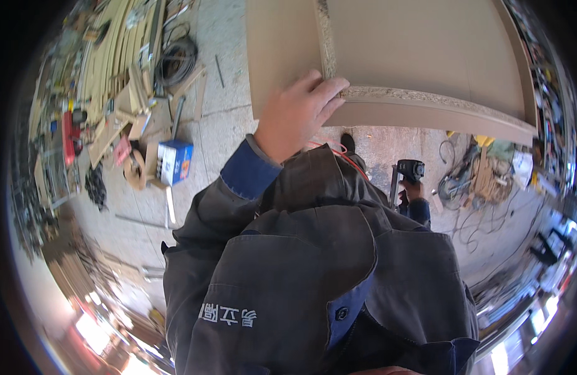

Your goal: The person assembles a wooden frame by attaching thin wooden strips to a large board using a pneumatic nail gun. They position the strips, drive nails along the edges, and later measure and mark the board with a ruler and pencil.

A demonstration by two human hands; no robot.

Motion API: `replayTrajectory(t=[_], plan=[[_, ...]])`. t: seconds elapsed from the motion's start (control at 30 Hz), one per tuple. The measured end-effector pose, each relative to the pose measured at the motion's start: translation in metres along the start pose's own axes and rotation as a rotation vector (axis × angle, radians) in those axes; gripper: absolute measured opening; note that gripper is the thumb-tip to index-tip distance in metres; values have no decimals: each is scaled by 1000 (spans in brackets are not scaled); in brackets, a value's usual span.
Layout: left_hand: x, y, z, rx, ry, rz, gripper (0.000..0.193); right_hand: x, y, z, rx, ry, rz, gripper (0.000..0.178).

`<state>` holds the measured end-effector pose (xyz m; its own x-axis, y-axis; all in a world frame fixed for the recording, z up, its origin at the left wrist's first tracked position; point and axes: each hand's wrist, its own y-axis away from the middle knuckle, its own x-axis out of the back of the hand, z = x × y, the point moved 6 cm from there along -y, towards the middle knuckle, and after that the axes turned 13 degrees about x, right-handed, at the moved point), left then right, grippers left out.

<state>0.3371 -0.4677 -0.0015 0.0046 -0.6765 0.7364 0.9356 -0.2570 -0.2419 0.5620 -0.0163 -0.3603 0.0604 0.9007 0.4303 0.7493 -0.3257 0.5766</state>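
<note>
A carcass of particleboard panels [419,112] with smooth tan faces and raw chip edges lies in front of me at the top of the view. My left hand [298,112] is closed over the corner where an upright divider [326,37] meets the near panel, its fingers bent across the chip edges. Down by my right side, my right hand [414,190] grips a nail gun [410,167] with a black head and a straight, silvery magazine. The tool is apart from the panels. My jacket partly hides its lower end and my right arm.
An orange-red hose [354,164] runs beside my leg. On the floor at left are a blue-and-white box [176,161], wood offcuts, long timber strips [116,37] and a coiled black hose [178,60]. Tangled cables [482,219] and scraps lie at right, near crowded shelving.
</note>
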Motion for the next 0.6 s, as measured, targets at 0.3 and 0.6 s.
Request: replayTrajectory(t=[0.3,0.6], plan=[[7,-32,-30,178,483,-296,43,-76,157,13,-164,-480,334,25],[1,-78,-30,109,249,-495,51,-61,197,7,86,-749,851,31]])
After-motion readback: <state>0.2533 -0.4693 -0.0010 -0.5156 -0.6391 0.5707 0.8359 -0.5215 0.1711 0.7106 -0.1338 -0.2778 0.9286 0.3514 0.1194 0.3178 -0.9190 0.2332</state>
